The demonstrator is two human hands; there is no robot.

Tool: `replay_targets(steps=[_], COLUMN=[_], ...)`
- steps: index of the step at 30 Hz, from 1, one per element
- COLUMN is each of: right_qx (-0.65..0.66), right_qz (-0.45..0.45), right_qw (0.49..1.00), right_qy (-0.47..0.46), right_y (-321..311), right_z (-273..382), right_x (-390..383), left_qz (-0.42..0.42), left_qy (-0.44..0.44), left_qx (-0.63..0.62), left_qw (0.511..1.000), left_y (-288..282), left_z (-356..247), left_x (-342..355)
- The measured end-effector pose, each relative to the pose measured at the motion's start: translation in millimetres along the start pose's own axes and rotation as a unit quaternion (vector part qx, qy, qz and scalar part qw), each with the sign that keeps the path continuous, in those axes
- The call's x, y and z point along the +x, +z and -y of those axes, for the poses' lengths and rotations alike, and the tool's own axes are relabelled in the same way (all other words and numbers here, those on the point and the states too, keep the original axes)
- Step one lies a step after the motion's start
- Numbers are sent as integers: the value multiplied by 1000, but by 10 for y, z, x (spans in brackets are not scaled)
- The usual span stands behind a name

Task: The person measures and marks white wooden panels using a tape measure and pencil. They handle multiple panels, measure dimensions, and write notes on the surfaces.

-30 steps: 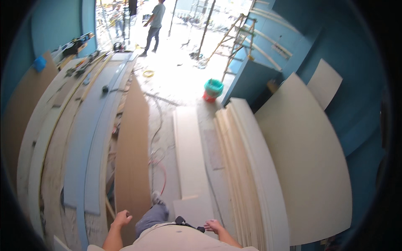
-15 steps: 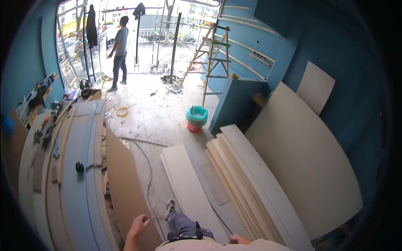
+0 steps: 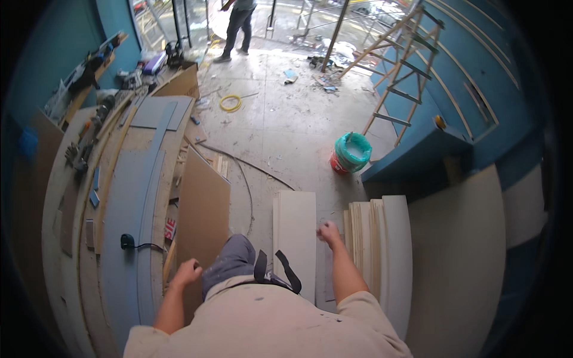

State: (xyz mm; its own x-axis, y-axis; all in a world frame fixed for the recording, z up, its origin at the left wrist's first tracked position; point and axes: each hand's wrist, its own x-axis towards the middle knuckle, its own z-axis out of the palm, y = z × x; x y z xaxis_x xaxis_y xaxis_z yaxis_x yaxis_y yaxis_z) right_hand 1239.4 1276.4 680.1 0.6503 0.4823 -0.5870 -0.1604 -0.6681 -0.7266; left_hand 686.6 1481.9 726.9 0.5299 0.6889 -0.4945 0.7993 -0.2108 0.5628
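My left hand (image 3: 188, 272) hangs beside a brown board (image 3: 202, 203) that leans on its long edge against the workbench. Its fingers are curled in and nothing shows in them. My right hand (image 3: 327, 233) is stretched forward, over the gap between a short stack of white boards (image 3: 295, 238) and a thicker stack of pale panels (image 3: 364, 238). Slight motion blur softens its fingers, which look curled with nothing visible inside. Neither hand visibly touches a board. On the bench sheet lies a black tape measure (image 3: 127, 241).
A red bucket with a green liner (image 3: 351, 154) stands ahead, near a wooden stepladder (image 3: 397, 77). A dark cable (image 3: 250, 164) and a coiled yellow hose (image 3: 230, 103) lie on the floor. A large panel (image 3: 456, 256) leans at right. Another person (image 3: 239, 27) stands far ahead.
My view has tipped downward and turned left. My right arm has swung forward into fuller view. The boards and bucket now appear closer, and the other person sits higher in view.
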Motion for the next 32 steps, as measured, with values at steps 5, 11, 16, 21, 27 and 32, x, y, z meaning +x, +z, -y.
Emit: replay_targets(steps=[5,11,16,21,27,32], right_qx=[79,-57,51,-2,26,-28], right_qz=[63,46,-40,34,61,-92], right_qw=[990,955,912,883,970,987], right_qy=[-97,289,404,467,234,-127], right_y=[384,-369,-630,-108,907,1255], right_z=[1692,321,458,738,2142,4889], right_x=[612,1569,1436,2753,5795,7209], left_qz=[39,61,54,63,40,202], left_qy=[-8,-38,48,20,147,74], left_qx=[-20,28,-4,-97,22,101], left_qw=[999,997,997,993,988,971], left_y=[-306,-920,-1901,-2725,-3264,-4153], left_z=[-292,-643,-1368,-2404,-2543,-3635], left_x=[1688,3837,5131,6210,8267,9447])
